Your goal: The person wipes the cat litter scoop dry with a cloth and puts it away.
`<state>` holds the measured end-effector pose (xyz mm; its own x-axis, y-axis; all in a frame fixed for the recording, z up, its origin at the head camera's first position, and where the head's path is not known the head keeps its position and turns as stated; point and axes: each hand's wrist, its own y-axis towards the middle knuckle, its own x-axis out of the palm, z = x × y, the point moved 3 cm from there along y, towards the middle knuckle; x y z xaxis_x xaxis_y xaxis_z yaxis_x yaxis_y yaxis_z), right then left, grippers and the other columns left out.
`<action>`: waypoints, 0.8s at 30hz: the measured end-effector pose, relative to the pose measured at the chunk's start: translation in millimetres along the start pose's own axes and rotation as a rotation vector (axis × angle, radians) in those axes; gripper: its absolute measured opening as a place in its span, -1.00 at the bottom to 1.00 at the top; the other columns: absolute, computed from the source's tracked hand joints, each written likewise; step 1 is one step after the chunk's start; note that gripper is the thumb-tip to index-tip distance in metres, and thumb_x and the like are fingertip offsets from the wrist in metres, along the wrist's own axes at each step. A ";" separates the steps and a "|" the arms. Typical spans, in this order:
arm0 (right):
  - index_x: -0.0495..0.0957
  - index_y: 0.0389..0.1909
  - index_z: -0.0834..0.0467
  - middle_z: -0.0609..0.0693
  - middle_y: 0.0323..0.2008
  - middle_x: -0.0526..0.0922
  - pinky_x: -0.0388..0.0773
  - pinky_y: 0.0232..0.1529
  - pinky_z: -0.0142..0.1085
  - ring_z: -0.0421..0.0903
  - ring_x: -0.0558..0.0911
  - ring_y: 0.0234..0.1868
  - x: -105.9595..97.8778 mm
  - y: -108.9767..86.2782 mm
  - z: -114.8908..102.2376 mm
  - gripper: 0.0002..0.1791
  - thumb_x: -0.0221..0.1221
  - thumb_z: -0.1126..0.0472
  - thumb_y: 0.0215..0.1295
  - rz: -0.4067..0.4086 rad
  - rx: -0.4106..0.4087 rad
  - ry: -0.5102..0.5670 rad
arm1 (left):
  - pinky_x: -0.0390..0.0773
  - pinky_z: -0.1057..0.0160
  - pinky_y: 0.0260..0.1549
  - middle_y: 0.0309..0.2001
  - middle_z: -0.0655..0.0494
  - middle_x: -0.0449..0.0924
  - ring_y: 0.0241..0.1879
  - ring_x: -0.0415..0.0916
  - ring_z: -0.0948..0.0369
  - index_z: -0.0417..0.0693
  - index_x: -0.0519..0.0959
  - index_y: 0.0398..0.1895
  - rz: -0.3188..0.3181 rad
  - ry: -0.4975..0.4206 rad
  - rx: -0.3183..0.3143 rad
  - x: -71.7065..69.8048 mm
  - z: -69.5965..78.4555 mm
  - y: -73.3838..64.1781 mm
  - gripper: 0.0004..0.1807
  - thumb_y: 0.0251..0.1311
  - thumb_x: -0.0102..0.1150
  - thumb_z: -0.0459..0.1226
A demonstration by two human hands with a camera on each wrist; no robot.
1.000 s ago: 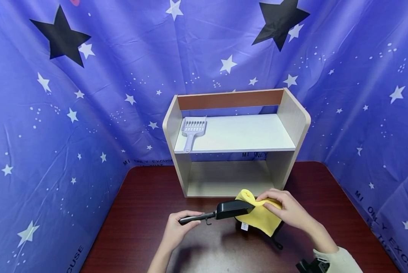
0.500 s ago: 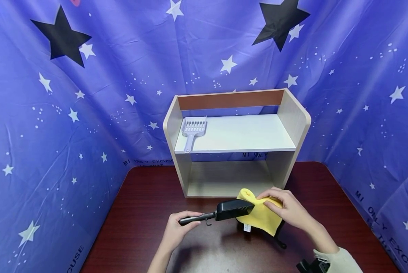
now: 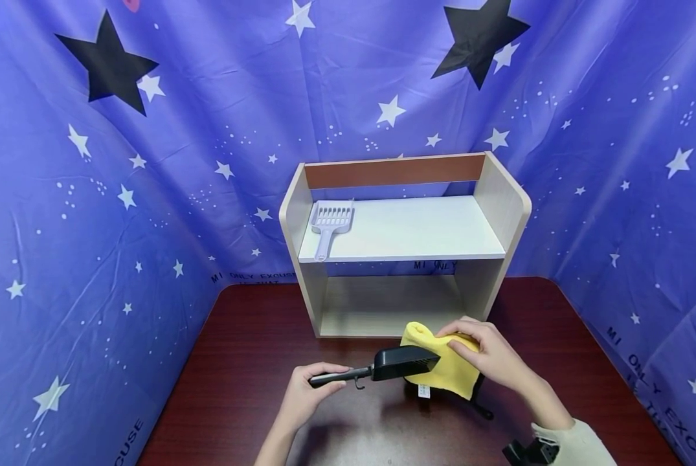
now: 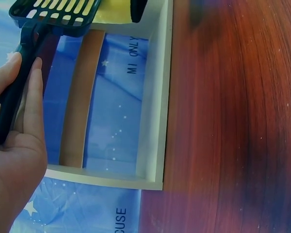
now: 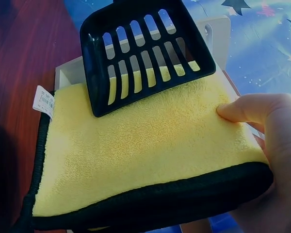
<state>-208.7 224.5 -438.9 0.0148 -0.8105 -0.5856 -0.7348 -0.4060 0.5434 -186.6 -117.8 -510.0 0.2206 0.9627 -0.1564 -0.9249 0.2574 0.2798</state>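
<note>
My left hand (image 3: 302, 393) grips the handle of a black slotted litter scoop (image 3: 403, 362), held above the table with its head pointing right. In the right wrist view the scoop's slots (image 5: 150, 53) show, and its front edge overlaps a yellow cloth (image 5: 136, 141) with dark edging. A small white label (image 5: 43, 101) sticks out from the cloth's side. My right hand (image 3: 493, 353) pinches the cloth, thumb on the yellow face and the other fingers largely hidden behind it. In the left wrist view my thumb and fingers (image 4: 34, 97) wrap the scoop's handle.
A two-level wooden shelf (image 3: 406, 252) stands at the back of the dark red table (image 3: 248, 349). On its upper board lies a pale lavender slotted scoop (image 3: 330, 223). A blue star-patterned curtain (image 3: 179, 162) surrounds the table.
Both hands stay close to where they were. The black scoop has shifted slightly right and down, and the cloth's lower edge has lifted a little.
</note>
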 end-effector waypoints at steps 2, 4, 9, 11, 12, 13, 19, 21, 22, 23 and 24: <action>0.67 -0.15 -0.01 -0.08 -0.29 0.72 0.42 -0.40 -0.49 -0.35 0.50 -0.33 0.6 1.1 -1.2 -0.65 0.26 0.50 0.20 0.001 -0.006 0.001 | 0.64 0.41 -0.36 -0.20 -0.17 0.77 -0.30 0.67 0.40 -0.24 0.72 -0.13 -0.006 -0.004 -0.008 1.5 -0.1 0.1 -0.75 0.09 0.41 -0.38; 0.67 -0.15 -0.01 -0.08 -0.29 0.72 0.42 -0.39 -0.49 -0.34 0.50 -0.33 1.2 2.4 -2.4 -0.65 0.26 0.50 0.20 0.002 -0.015 0.002 | 0.63 0.41 -0.36 -0.20 -0.17 0.77 -0.30 0.67 0.40 -0.23 0.72 -0.13 -0.012 -0.007 -0.013 3.0 -0.2 0.1 -0.75 0.09 0.41 -0.38; 0.67 -0.15 -0.06 -0.16 -0.28 0.70 0.43 -0.36 -0.50 -0.36 0.50 -0.31 2.2 6.1 -4.4 -0.62 0.27 0.50 0.19 0.005 -0.033 0.002 | 0.63 0.41 -0.36 -0.20 -0.18 0.77 -0.30 0.66 0.39 -0.24 0.72 -0.13 -0.022 -0.013 -0.022 5.9 -1.6 0.3 -0.75 0.09 0.41 -0.36; 0.67 -0.15 -0.07 -0.19 -0.27 0.70 0.43 -0.34 -0.51 -0.36 0.50 -0.29 2.9 7.9 -5.2 -0.61 0.27 0.50 0.19 0.007 -0.048 -0.004 | 0.62 0.42 -0.38 -0.20 -0.18 0.77 -0.31 0.65 0.40 -0.24 0.72 -0.14 -0.024 -0.015 -0.033 6.5 -2.3 0.4 -0.75 0.09 0.41 -0.37; 0.67 -0.15 -0.07 -0.20 -0.26 0.70 0.43 -0.32 -0.52 -0.36 0.51 -0.28 3.4 8.9 -5.9 -0.61 0.27 0.50 0.19 0.008 -0.052 -0.005 | 0.61 0.42 -0.39 -0.20 -0.18 0.77 -0.32 0.65 0.40 -0.24 0.72 -0.14 -0.024 -0.016 -0.041 6.8 -2.6 0.4 -0.76 0.08 0.41 -0.39; 0.67 -0.15 -0.07 -0.20 -0.26 0.70 0.44 -0.30 -0.52 -0.36 0.52 -0.25 3.8 9.8 -6.5 -0.61 0.27 0.50 0.18 0.008 -0.059 -0.006 | 0.60 0.43 -0.39 -0.20 -0.18 0.77 -0.32 0.64 0.40 -0.24 0.73 -0.14 -0.024 -0.014 -0.048 7.1 -2.9 0.3 -0.76 0.08 0.41 -0.39; 0.69 -0.14 -0.03 -0.16 -0.20 0.73 0.46 -0.15 -0.53 -0.30 0.58 -0.12 7.0 14.1 -13.1 -0.61 0.27 0.52 0.15 0.019 -0.098 0.000 | 0.58 0.45 -0.39 -0.19 -0.16 0.77 -0.32 0.64 0.41 -0.22 0.73 -0.15 -0.027 -0.009 -0.085 8.5 -3.9 0.2 -0.76 0.07 0.42 -0.41; 0.69 -0.13 -0.02 -0.15 -0.18 0.73 0.46 -0.14 -0.53 -0.29 0.58 -0.10 8.7 15.0 -15.1 -0.60 0.28 0.52 0.15 0.023 -0.108 0.002 | 0.58 0.45 -0.40 -0.19 -0.15 0.78 -0.33 0.64 0.41 -0.20 0.74 -0.16 -0.026 -0.009 -0.095 8.7 -4.6 0.4 -0.76 0.06 0.43 -0.38; 0.69 -0.13 -0.02 -0.14 -0.18 0.73 0.46 -0.14 -0.53 -0.29 0.58 -0.10 9.7 15.3 -15.9 -0.59 0.28 0.52 0.14 0.026 -0.119 0.002 | 0.57 0.45 -0.40 -0.19 -0.15 0.78 -0.33 0.63 0.41 -0.20 0.74 -0.16 -0.026 -0.008 -0.098 8.8 -5.0 0.4 -0.76 0.06 0.43 -0.37; 0.69 -0.13 -0.02 -0.14 -0.18 0.73 0.45 -0.14 -0.53 -0.29 0.57 -0.10 10.8 15.6 -16.7 -0.59 0.28 0.53 0.13 0.029 -0.129 0.003 | 0.57 0.45 -0.40 -0.19 -0.15 0.77 -0.34 0.63 0.42 -0.20 0.74 -0.15 -0.027 -0.009 -0.098 9.0 -5.4 0.5 -0.76 0.06 0.43 -0.37; 0.69 -0.13 -0.02 -0.13 -0.18 0.73 0.45 -0.14 -0.53 -0.28 0.57 -0.11 12.0 15.9 -17.5 -0.58 0.28 0.54 0.12 0.033 -0.146 0.004 | 0.57 0.45 -0.41 -0.19 -0.15 0.77 -0.34 0.62 0.42 -0.20 0.74 -0.15 -0.027 -0.008 -0.101 9.0 -5.9 0.5 -0.76 0.06 0.43 -0.36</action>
<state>-208.4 201.0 -426.8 -0.0047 -0.8262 -0.5634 -0.6284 -0.4358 0.6443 -186.9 -109.5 -516.9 0.2479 0.9564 -0.1546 -0.9450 0.2739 0.1786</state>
